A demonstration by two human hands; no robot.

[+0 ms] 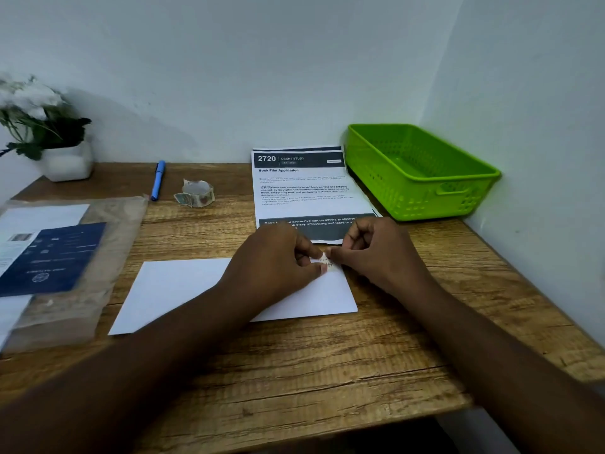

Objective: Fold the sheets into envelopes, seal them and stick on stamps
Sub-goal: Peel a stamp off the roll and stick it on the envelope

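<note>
Presently the work stands at the stamping stage for one piece: a white rectangular folded paper envelope [183, 290] lies flat on the brown wood-grain desk [327, 371], its flap side not visible, so whether it is sealed cannot be told. Both hands meet at its far right corner, where a small pale printed paper stamp [325, 262] sits on or just above the paper; whether it is fully stuck down cannot be judged. The left hand [278, 260] lies over the envelope with fingers curled, thumb and fingertip pinching the stamp's near-left edge. The right hand [376, 247] is likewise curled, its fingertips pinching or pressing the stamp's right edge; the exact contact is partly hidden. A small roll of patterned stamp tape [196, 191] rests well apart, near a blue pen [158, 180] at the back of the desk. A printed black-and-white instruction sheet [304, 188] lies just beyond the hands, beside an empty-looking green perforated plastic basket [419, 172] in the corner. A clear plastic packet holding a dark blue card and white papers [59, 257] lies at the left; these are probably further sheets awaiting folding, so judged overall the task is partway done
</note>
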